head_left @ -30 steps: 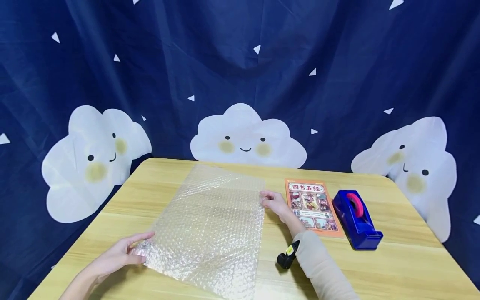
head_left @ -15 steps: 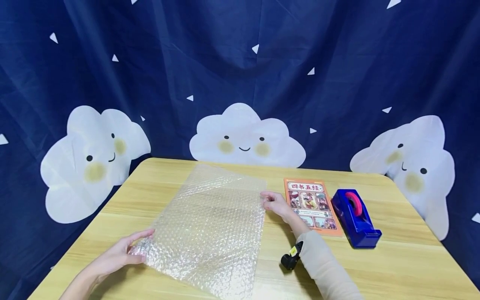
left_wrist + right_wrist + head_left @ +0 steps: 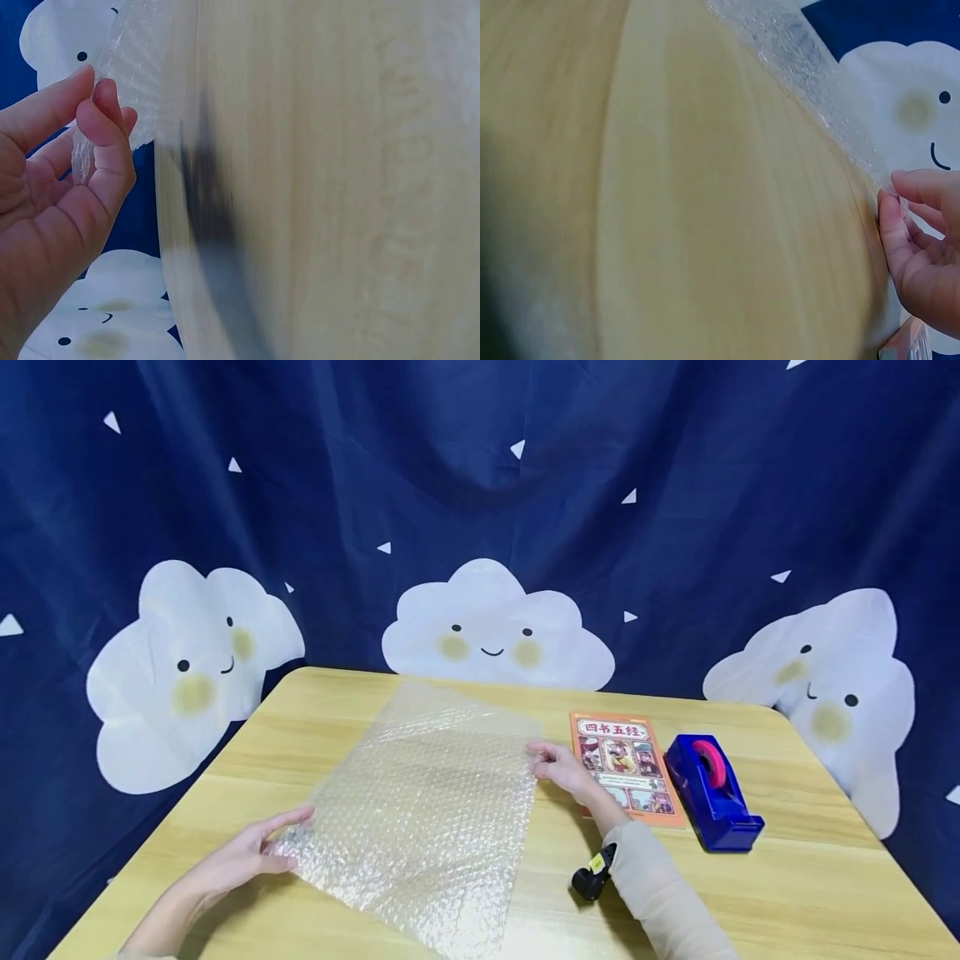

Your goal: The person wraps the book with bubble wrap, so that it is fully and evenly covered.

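Note:
A clear sheet of bubble wrap [image 3: 427, 793] spreads across the left and middle of the table, its near part shiny with glare. My left hand [image 3: 240, 856] pinches its near left corner between thumb and fingers; in the left wrist view a bit of the film [image 3: 82, 157] shows inside the curled fingers. At the right edge of the sheet, my right hand [image 3: 562, 771] pinches the film, and the right wrist view shows thumb and fingertips [image 3: 904, 180] meeting at that edge. An orange-bordered book [image 3: 628, 768] with Chinese characters lies just beyond the right hand.
To the right of the book stands a blue tape dispenser [image 3: 712, 793] with a red-pink roll [image 3: 709, 764]. A black wrist camera [image 3: 592, 877] hangs at the right sleeve. The wooden table [image 3: 810, 893] meets a blue curtain [image 3: 480, 485] with clouds at its back edge.
Both hands keep their hold on the bubble wrap. The right hand and the sheet's right edge have shifted slightly right, and the left hand has risen a little in the view.

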Motion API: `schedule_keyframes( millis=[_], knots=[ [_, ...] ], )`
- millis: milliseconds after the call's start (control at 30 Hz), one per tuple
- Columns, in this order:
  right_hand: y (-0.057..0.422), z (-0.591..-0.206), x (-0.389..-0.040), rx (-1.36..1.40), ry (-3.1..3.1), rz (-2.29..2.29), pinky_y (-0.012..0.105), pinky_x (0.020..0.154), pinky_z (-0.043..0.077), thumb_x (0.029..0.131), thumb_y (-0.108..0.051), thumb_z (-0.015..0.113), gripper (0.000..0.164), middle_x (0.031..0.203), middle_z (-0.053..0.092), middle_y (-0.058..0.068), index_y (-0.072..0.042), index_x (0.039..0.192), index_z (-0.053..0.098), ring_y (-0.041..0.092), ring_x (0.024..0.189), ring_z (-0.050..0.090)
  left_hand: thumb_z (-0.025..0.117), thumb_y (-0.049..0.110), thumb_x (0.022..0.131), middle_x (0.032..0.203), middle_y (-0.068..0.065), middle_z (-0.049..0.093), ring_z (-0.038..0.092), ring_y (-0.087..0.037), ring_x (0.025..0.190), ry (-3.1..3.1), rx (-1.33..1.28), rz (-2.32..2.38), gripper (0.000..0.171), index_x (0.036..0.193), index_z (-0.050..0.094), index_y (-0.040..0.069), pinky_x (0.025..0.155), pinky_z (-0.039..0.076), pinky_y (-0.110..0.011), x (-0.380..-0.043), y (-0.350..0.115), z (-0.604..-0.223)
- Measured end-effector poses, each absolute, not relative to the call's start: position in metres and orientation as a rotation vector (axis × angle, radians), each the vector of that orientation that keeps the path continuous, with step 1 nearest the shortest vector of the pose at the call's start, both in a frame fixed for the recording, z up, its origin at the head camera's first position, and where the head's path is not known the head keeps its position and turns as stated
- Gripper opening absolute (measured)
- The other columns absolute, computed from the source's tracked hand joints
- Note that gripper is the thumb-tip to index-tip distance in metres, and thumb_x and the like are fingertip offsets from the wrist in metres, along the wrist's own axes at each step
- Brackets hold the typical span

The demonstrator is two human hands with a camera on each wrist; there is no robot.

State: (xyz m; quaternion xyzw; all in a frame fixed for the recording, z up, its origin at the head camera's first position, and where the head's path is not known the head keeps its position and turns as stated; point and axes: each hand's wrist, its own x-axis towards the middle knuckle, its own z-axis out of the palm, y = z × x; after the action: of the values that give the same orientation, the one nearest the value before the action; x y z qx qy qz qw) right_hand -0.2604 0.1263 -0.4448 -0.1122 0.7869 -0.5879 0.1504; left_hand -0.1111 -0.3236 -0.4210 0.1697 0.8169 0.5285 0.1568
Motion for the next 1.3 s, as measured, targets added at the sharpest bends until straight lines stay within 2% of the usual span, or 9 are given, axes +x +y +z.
schedule_keyframes(
  millis=[133, 267, 533, 633, 767, 833, 900, 1100, 1300],
  knots=[
    [0.129, -0.443, -0.260, -0.336, 2.258, -1.678, 0.019, 0.065, 0.041, 0.081, 0.007, 0.051, 0.050, 0.080, 0.048, 0.001, 0.014, 0.129, 0.039, 0.010, 0.074, 0.045, 0.057, 0.000, 0.085, 0.122, 0.030, 0.046, 0.036, -0.001, 0.057, 2.275, 0.577, 1.606, 0.062, 0.138, 0.026, -0.010, 0.053, 0.038, -0.027, -0.113, -0.323, -0.422],
    [0.131, -0.453, -0.264, -0.352, 2.263, -1.669, 0.019, 0.064, 0.040, 0.079, 0.006, 0.053, 0.052, 0.080, 0.048, 0.002, 0.012, 0.129, 0.040, 0.010, 0.074, 0.045, 0.057, -0.001, 0.085, 0.122, 0.032, 0.045, 0.034, 0.000, 0.054, 2.273, 0.582, 1.618, 0.063, 0.133, 0.021, -0.020, 0.047, 0.035, -0.028, -0.112, -0.322, -0.420],
    [0.134, -0.453, -0.260, -0.353, 2.289, -1.625, 0.020, 0.066, 0.041, 0.082, 0.003, 0.053, 0.050, 0.083, 0.052, 0.003, 0.010, 0.129, 0.041, 0.011, 0.076, 0.047, 0.057, 0.000, 0.085, 0.123, 0.033, 0.042, 0.036, 0.002, 0.055, 2.243, 0.555, 1.626, 0.066, 0.134, 0.017, -0.019, 0.052, 0.039, -0.027, -0.112, -0.322, -0.418],
    [0.135, -0.451, -0.258, -0.353, 2.294, -1.618, 0.021, 0.067, 0.041, 0.082, 0.002, 0.055, 0.049, 0.085, 0.052, 0.004, 0.010, 0.130, 0.042, 0.011, 0.078, 0.048, 0.056, 0.000, 0.085, 0.138, 0.006, 0.043, 0.040, 0.002, 0.060, 2.239, 0.550, 1.624, 0.066, 0.135, 0.016, -0.019, 0.059, 0.042, -0.024, -0.112, -0.322, -0.419],
    [0.136, -0.452, -0.257, -0.351, 2.282, -1.619, 0.020, 0.067, 0.042, 0.083, 0.002, 0.055, 0.050, 0.084, 0.051, 0.003, 0.010, 0.130, 0.041, 0.011, 0.078, 0.047, 0.056, 0.001, 0.085, 0.136, -0.040, 0.019, 0.041, 0.001, 0.062, 2.241, 0.538, 1.614, 0.067, 0.135, 0.016, -0.019, 0.063, 0.044, -0.021, -0.112, -0.321, -0.420],
    [0.137, -0.452, -0.257, -0.357, 2.274, -1.623, 0.019, 0.067, 0.042, 0.083, 0.002, 0.055, 0.050, 0.083, 0.050, 0.002, 0.011, 0.130, 0.040, 0.011, 0.078, 0.046, 0.056, 0.001, 0.085, 0.134, -0.044, 0.014, 0.040, 0.001, 0.059, 2.236, 0.537, 1.617, 0.068, 0.135, 0.015, -0.019, 0.062, 0.045, -0.022, -0.112, -0.321, -0.420],
    [0.137, -0.453, -0.256, -0.365, 2.263, -1.636, 0.019, 0.067, 0.042, 0.083, 0.001, 0.055, 0.050, 0.083, 0.049, 0.001, 0.012, 0.130, 0.040, 0.011, 0.078, 0.046, 0.056, 0.002, 0.085, 0.139, -0.035, 0.022, 0.041, 0.001, 0.060, 2.229, 0.542, 1.622, 0.068, 0.135, 0.015, -0.019, 0.063, 0.044, -0.022, -0.112, -0.322, -0.421],
    [0.138, -0.453, -0.254, -0.347, 2.252, -1.659, 0.018, 0.065, 0.041, 0.082, 0.001, 0.056, 0.051, 0.080, 0.048, 0.000, 0.012, 0.129, 0.040, 0.010, 0.076, 0.045, 0.055, 0.001, 0.086, 0.125, 0.031, 0.042, 0.043, 0.002, 0.060, 2.177, 0.561, 1.661, 0.068, 0.134, 0.012, -0.020, 0.060, 0.044, -0.020, -0.113, -0.322, -0.422],
    [0.138, -0.451, -0.250, -0.334, 2.275, -1.651, 0.020, 0.063, 0.040, 0.078, 0.004, 0.055, 0.052, 0.080, 0.051, 0.003, 0.012, 0.128, 0.042, 0.011, 0.073, 0.047, 0.054, 0.000, 0.087, 0.123, 0.032, 0.043, 0.041, 0.002, 0.059, 2.161, 0.557, 1.662, 0.067, 0.135, 0.011, -0.020, 0.060, 0.044, -0.019, -0.115, -0.323, -0.423]
  ],
)
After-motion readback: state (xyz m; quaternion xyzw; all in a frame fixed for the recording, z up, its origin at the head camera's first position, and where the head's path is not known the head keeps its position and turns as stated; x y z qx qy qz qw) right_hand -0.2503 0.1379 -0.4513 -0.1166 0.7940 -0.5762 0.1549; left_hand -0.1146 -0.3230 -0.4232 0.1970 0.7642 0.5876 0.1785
